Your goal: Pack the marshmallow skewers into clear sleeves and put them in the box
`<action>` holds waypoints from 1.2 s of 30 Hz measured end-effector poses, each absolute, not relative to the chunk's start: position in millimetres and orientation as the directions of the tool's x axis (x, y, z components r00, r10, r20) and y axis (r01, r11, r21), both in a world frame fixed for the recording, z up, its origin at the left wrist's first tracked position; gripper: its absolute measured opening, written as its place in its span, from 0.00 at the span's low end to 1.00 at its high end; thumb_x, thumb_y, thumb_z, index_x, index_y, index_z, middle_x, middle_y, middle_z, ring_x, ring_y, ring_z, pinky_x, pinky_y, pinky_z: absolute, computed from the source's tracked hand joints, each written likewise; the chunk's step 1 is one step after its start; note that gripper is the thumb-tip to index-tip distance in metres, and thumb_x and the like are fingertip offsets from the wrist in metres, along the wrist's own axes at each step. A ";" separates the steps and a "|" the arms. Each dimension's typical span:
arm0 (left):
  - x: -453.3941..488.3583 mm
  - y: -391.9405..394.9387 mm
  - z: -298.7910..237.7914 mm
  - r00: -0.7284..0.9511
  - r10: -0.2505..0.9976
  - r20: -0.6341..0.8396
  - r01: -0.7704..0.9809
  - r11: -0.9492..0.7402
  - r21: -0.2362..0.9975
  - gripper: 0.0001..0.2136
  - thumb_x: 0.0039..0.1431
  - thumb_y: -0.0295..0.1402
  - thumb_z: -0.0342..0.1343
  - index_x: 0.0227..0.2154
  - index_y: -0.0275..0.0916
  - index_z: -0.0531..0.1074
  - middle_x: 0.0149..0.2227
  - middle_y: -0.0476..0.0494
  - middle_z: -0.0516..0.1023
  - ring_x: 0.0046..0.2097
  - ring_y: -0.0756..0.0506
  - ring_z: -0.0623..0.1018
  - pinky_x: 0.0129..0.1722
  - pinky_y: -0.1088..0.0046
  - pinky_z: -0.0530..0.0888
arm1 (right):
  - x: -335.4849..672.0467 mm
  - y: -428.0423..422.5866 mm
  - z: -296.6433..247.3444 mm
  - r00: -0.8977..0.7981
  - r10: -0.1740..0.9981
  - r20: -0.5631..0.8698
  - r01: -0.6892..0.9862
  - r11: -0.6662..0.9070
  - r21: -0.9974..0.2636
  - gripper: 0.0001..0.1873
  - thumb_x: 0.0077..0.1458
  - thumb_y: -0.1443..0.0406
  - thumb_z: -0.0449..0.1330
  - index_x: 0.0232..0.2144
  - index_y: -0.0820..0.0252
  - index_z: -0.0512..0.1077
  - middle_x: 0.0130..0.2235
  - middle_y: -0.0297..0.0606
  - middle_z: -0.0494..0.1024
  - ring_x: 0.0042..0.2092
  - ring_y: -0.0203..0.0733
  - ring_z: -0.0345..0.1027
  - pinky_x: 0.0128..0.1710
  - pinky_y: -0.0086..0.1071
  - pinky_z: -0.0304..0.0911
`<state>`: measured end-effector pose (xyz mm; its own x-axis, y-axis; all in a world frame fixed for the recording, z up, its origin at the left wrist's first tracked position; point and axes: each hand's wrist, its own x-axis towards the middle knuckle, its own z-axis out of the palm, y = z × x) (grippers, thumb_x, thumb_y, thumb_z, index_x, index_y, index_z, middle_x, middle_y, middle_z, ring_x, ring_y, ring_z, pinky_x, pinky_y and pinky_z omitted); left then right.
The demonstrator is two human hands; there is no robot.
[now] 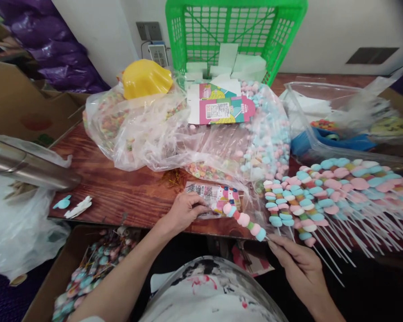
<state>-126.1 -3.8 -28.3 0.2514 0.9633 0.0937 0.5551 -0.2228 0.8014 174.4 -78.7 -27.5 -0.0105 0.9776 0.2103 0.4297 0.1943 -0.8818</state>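
Note:
My right hand (300, 257) pinches the stick of a marshmallow skewer (243, 219), strung with pink, blue and green pieces. The skewer tilts up to the left, its far tip over a printed clear plastic bag (201, 192). At the near left corner of that bag my left hand (188, 210) is closed, thumb and fingers pinched on the plastic. Whether the tip is inside the bag or on top of it, I cannot tell. To the right lies a pile of finished marshmallow skewers (342, 183), white sticks pointing toward me.
Large clear bags of candy (137, 129) and marshmallows (268, 129) cover the table's back, with a yellow bowl (146, 78) and printed boxes (218, 107) on top. A green crate (237, 27) stands behind. Left are a steel flask (30, 163) and a carton of wrapped skewers (90, 268).

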 end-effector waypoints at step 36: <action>-91.1 -22.5 5.2 0.574 0.818 0.046 0.704 -0.521 0.483 0.05 0.57 0.32 0.54 0.31 0.36 0.68 0.30 0.46 0.73 0.30 0.47 0.70 0.29 0.72 0.62 | 155.5 -46.9 13.5 -0.575 0.583 0.574 0.524 0.801 -0.290 0.17 0.56 0.76 0.50 0.45 0.63 0.71 0.27 0.38 0.73 0.29 0.38 0.66 0.28 0.32 0.60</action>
<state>-91.1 -22.5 5.2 0.5737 0.8178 0.0464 0.7039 -0.5211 0.4827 155.5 -46.9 13.5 -0.5751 0.5832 0.5737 0.5237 0.8012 -0.2895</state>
